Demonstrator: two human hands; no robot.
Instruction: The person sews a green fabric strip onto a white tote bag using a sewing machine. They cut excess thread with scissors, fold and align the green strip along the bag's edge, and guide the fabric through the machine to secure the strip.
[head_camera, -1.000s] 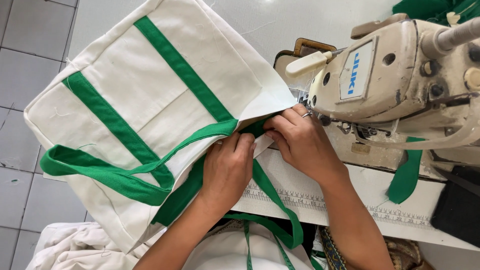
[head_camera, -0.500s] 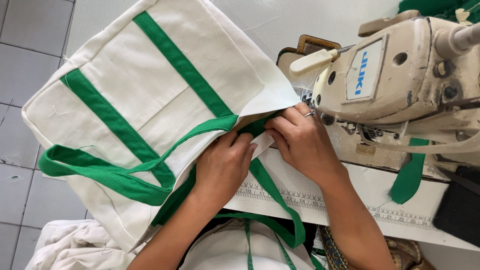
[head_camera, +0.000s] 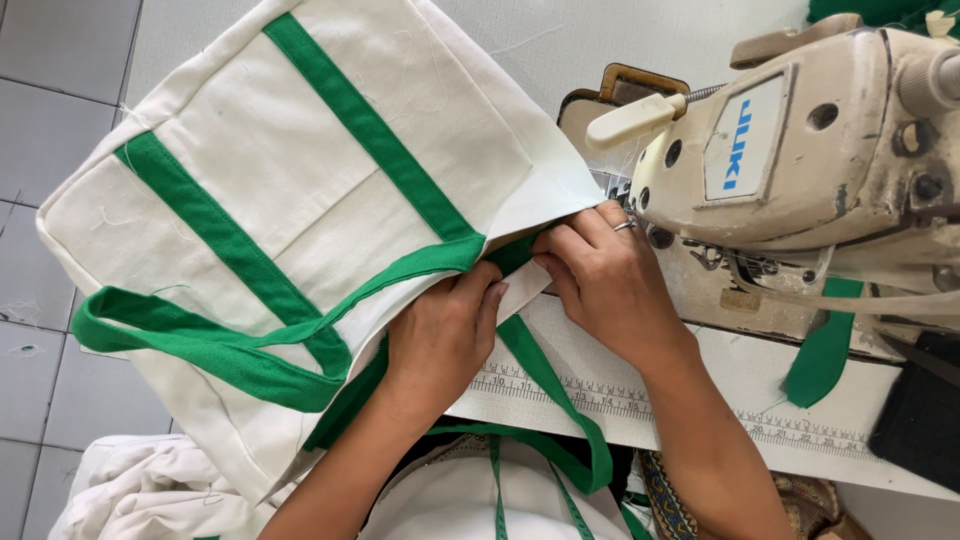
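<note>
both hands (head_camera: 530, 300) pinching bag rim (head_camera: 510, 255)

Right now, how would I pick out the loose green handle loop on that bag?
Start at the big cream sewing machine on the right, then move left past the two hands to the cream tote bag filling the left half. At its lower left edge a green handle loop hangs free, curving out over the grey floor tiles. Unlike the straight green stripes sewn flat on the bag, it stands loose.

Beside the worn cream sewing machine (head_camera: 800, 160) — a printed ruler strip (head_camera: 640, 400) runs along the table edge below it, a black cloth (head_camera: 920, 420) lies at its lower right, grey floor tiles (head_camera: 50, 80) far left.
</note>
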